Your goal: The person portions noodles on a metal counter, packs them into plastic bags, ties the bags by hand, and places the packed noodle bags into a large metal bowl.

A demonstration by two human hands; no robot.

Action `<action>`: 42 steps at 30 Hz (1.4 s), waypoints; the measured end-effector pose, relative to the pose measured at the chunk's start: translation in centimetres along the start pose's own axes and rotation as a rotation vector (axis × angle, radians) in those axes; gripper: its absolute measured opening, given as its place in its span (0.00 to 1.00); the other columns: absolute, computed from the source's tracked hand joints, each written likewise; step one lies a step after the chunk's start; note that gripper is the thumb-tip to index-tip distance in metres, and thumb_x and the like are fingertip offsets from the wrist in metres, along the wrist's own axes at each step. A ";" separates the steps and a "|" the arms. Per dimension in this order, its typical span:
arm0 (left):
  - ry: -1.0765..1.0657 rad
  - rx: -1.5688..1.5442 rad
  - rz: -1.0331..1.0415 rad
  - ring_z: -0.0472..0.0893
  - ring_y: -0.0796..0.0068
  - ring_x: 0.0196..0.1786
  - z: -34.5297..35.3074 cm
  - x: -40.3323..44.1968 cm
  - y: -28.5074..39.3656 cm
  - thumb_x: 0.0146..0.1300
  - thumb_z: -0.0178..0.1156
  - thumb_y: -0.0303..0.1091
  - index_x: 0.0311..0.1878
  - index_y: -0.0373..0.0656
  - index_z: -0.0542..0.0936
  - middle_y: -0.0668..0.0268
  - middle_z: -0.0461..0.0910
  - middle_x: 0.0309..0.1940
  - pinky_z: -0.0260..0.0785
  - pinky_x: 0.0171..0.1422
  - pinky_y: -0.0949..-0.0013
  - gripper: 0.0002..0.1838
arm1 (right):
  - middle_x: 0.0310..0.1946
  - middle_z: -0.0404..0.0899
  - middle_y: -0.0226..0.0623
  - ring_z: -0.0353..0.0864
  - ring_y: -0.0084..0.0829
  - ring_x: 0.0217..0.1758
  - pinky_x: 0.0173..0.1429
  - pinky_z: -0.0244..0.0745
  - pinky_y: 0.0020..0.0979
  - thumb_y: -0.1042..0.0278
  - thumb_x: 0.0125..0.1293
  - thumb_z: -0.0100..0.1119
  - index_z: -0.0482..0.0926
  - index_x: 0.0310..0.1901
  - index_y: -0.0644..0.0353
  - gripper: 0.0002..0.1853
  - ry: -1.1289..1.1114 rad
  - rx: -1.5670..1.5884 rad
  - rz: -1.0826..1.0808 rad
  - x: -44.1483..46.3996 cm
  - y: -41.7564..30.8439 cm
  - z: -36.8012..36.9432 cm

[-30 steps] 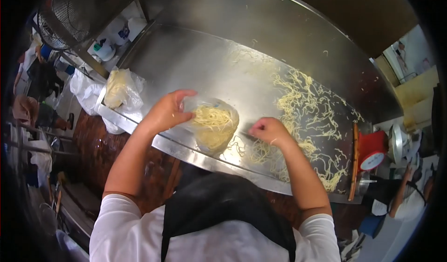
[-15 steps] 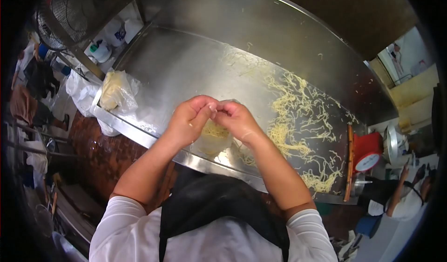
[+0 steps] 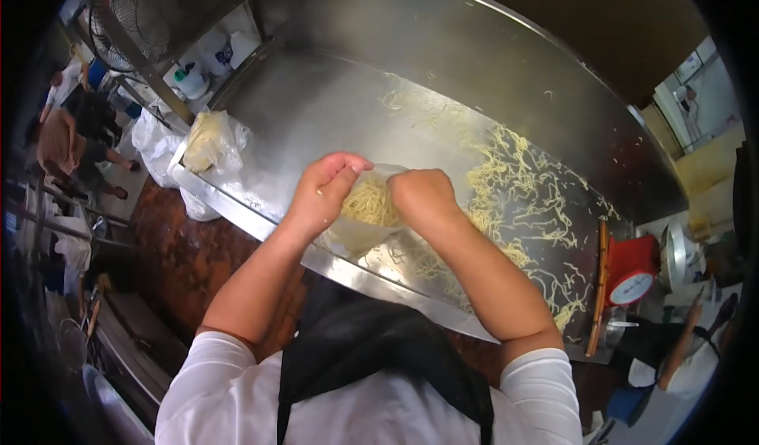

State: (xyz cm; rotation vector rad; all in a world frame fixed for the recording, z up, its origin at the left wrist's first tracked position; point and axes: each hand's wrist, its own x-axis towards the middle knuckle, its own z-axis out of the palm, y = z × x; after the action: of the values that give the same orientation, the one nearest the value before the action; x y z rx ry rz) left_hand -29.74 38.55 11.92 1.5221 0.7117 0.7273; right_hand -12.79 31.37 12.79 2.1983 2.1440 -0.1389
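Note:
A clear plastic bag (image 3: 356,235) with pale yellow noodles (image 3: 368,201) in it is stretched between my two hands near the front edge of the metal table (image 3: 316,121). My left hand (image 3: 326,190) pinches the bag's left rim between thumb and fingers. On the right rim, my right hand (image 3: 423,200) is closed, its knuckles up and its fingertips hidden. Loose noodles (image 3: 526,184) lie scattered over the right part of the table, some close beside the bag.
A filled plastic bag (image 3: 207,141) sits on the table's left corner. A wooden stick (image 3: 601,287) lies along the right edge, beside a red scale (image 3: 632,267). People (image 3: 67,141) are at the far left; another person (image 3: 688,358) is at the right.
My right hand came from the right to the bag. Both hands met at its mouth, then moved apart, and the bag's opening now shows wide between them.

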 end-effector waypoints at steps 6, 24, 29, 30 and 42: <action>0.091 -0.043 -0.045 0.64 0.90 0.25 1.3 -1.7 -0.1 0.70 0.53 0.38 0.44 0.39 0.80 0.79 0.69 0.21 0.56 0.30 0.81 0.13 | 0.31 0.82 0.43 0.83 0.40 0.37 0.44 0.76 0.37 0.59 0.53 0.65 0.78 0.44 0.58 0.18 0.284 0.815 -0.041 -3.1 2.3 -2.8; -0.243 0.211 -0.294 0.72 0.81 0.25 -3.6 -3.2 -0.6 0.58 0.54 0.25 0.51 0.43 0.78 0.72 0.73 0.24 0.65 0.28 0.75 0.16 | 0.28 0.72 0.28 0.67 0.17 0.21 0.22 0.69 0.22 0.83 0.56 0.44 0.74 0.34 0.60 0.09 0.358 1.702 0.348 -10.6 1.3 -3.8; -0.302 -0.098 -0.129 0.72 0.84 0.27 4.4 -2.3 5.4 0.62 0.46 0.25 0.51 0.39 0.78 0.71 0.74 0.28 0.65 0.29 0.79 0.16 | 0.24 0.68 0.27 0.65 0.14 0.18 0.19 0.68 0.21 0.81 0.59 0.46 0.72 0.31 0.58 0.06 0.713 1.698 0.335 -17.3 5.5 -8.0; -0.320 -0.125 -0.062 0.72 0.84 0.27 6.2 -1.9 6.9 0.62 0.46 0.25 0.51 0.38 0.77 0.71 0.74 0.28 0.65 0.29 0.79 0.16 | 0.23 0.68 0.27 0.65 0.14 0.17 0.17 0.67 0.19 0.80 0.61 0.47 0.71 0.31 0.58 0.05 0.785 1.666 0.312 -19.0 6.4 -8.9; -0.467 -0.368 0.507 0.75 0.79 0.22 38.1 2.9 26.4 0.62 0.48 0.27 0.35 0.39 0.78 0.66 0.77 0.26 0.69 0.26 0.75 0.08 | 0.19 0.62 0.21 0.57 0.09 0.14 0.15 0.58 0.13 0.74 0.71 0.46 0.68 0.49 0.61 0.08 1.229 1.386 0.130 -44.2 26.9 -17.5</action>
State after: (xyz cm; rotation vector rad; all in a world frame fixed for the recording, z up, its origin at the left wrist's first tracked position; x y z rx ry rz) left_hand 2.72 15.83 36.08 1.4581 -0.1645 0.7806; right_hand 13.36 -11.30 34.77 3.9649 2.8571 -0.4876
